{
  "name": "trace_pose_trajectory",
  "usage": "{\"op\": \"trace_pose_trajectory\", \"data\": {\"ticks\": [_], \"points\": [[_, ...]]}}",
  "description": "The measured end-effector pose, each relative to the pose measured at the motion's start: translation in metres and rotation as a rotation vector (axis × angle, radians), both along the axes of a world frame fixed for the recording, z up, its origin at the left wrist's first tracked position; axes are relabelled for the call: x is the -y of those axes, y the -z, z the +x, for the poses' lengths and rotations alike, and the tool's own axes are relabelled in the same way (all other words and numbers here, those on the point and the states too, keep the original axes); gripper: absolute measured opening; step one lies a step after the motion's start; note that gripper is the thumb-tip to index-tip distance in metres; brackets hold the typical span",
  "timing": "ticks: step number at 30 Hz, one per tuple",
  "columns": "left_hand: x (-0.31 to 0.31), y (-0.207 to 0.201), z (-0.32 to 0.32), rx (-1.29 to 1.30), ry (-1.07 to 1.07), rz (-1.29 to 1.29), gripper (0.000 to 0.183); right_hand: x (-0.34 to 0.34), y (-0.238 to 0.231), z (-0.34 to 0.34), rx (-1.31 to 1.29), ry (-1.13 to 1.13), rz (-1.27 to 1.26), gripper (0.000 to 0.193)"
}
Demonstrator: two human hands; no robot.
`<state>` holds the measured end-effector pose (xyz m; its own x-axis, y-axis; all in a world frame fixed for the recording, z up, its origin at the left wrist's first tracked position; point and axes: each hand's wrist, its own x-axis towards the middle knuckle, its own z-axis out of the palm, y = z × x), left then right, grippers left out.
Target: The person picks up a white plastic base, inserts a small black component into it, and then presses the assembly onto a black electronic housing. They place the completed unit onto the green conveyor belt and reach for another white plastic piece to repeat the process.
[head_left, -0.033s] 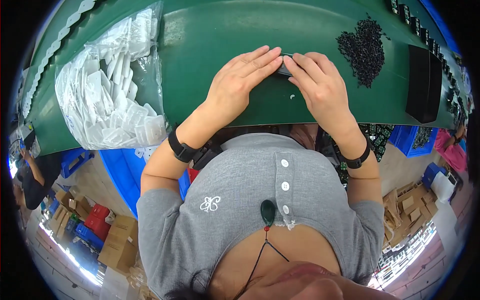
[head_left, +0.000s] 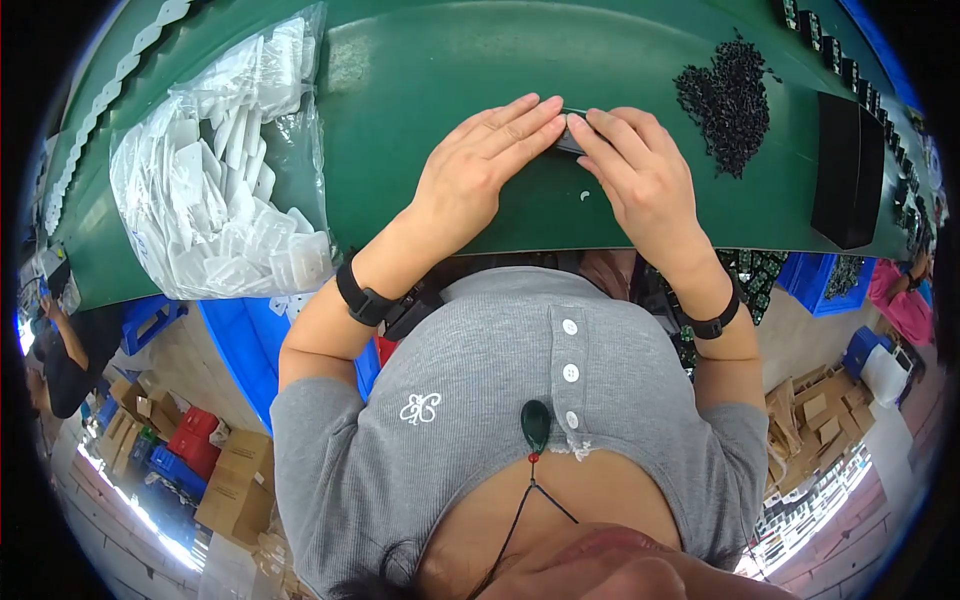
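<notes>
A small dark flat piece (head_left: 570, 143) with a thin pale edge is on the green table in front of me, mostly covered by my fingers. My left hand (head_left: 468, 170) presses it from the left, fingers together and stretched toward it. From the right, my right hand (head_left: 642, 168) grips it with bent fingers. The fingertips of both hands almost meet over the piece, so its full shape is hidden. Just below it, a tiny white curved scrap (head_left: 585, 195) lies on the table.
A clear plastic bag (head_left: 215, 190) of white flat plastic parts lies at the left of the green table (head_left: 400, 60). Far right are a pile of small black parts (head_left: 730, 105) and a black box-shaped block (head_left: 847, 170). Blue bins (head_left: 240, 345) stand below the table edge.
</notes>
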<state>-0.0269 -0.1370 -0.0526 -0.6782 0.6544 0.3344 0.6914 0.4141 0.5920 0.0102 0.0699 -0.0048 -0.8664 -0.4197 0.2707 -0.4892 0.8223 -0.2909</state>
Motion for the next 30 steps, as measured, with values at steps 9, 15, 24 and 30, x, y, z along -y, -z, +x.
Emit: {"op": "trace_pose_trajectory", "data": {"ticks": [9,15,24,30], "points": [[-0.011,-0.004,0.010,-0.182,-0.045,-0.114,0.050,-0.013,0.011,-0.005,0.111,0.024,-0.275,0.043],[-0.033,0.000,-0.010,-0.098,-0.228,0.081,0.037,-0.018,0.016,-0.020,0.629,0.299,-0.941,0.041],[0.010,-0.039,-0.021,0.428,-0.338,0.385,0.035,0.020,0.018,-0.053,0.648,0.189,-1.327,0.040],[0.137,-0.045,-0.042,-0.143,-0.914,-0.009,0.019,-0.001,0.013,-0.149,0.444,0.199,-1.024,0.035]]}}
